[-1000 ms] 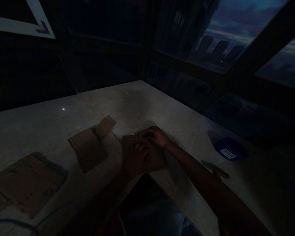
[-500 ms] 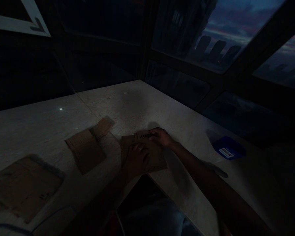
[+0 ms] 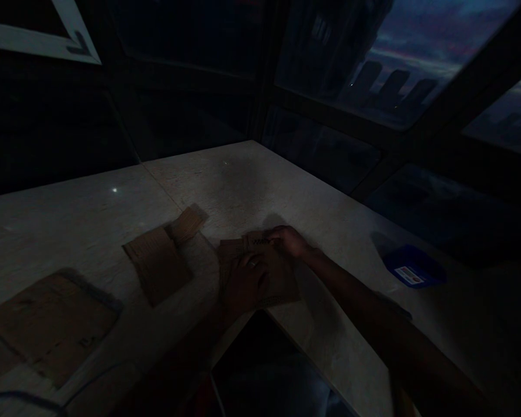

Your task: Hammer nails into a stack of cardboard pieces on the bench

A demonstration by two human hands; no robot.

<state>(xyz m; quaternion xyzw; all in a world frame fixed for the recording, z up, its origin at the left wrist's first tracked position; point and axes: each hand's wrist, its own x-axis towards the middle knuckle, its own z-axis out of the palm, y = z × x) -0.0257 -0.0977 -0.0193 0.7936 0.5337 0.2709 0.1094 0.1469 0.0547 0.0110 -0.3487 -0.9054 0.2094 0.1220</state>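
Brown cardboard | flat, printed | left hand spread atop | right hand pinching far edge

Left hand hides part of cardboard. Cable runs off left edge. Tray label illegibly small.

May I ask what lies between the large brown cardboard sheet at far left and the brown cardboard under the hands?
In the head view, a smaller, roughly rectangular brown cardboard piece lies between them on the pale countertop.

Bare forearms, a slim pale ring on the left hand
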